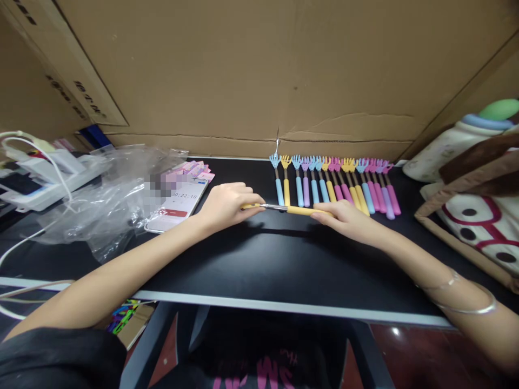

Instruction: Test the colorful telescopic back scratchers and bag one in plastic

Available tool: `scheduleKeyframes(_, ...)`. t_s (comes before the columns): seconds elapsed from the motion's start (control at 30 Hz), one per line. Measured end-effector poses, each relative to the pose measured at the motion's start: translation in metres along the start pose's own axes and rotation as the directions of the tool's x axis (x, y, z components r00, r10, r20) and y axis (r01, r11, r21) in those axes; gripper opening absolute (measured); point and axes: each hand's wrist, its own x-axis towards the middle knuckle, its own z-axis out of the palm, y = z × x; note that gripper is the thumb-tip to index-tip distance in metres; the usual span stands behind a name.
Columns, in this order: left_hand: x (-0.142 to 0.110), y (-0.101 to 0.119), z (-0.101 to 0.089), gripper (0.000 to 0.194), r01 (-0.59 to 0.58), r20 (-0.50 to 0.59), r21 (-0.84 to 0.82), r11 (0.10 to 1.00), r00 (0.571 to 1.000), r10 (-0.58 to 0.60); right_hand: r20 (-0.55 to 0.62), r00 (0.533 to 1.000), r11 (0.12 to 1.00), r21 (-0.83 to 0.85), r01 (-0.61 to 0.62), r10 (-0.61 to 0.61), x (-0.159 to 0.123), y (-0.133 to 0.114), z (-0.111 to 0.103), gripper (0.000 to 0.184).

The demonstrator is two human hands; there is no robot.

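Black sleeve [60,356] near left | left hand [230,206] pinching yellow scratcher [299,210] — right hand [347,218] kinda curled round its right end

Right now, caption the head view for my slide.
Two hands hold a yellow back scratcher above a black table.

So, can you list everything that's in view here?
Held hand-shaped scratcher: one, yellow, between the hands
Scratcher row: over a dozen, mixed colours, table back
Phone: one, light edged, left
Clear plastic: count unclear, left
Packets: several, pink, behind phone
Power strip: one, white, far left
Bottle: one, whitish, right
Patterned bag: one, white and brown, right
Cardboard: brown, behind
Table: one, black, centre
Left hand: one, bare, scratcher's head end
Right hand: one, bare, handle end
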Motion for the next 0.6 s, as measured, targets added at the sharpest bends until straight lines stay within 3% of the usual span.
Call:
scheduleKeyframes(0.3,-0.001,0.006,0.006,0.021,0.238,0.160,-0.233,0.943,0.966,-0.205,-0.184,0.979,0.939,-0.344,0.016,-0.084,-0.006,-0.005,0.005,0.045)
scheduleKeyframes(0.6,-0.002,0.013,0.008,0.023,0.273,0.198,-0.324,0.906,0.956,-0.217,-0.252,0.949,0.846,-0.532,0.028,-0.190,-0.012,-0.010,0.012,0.050)
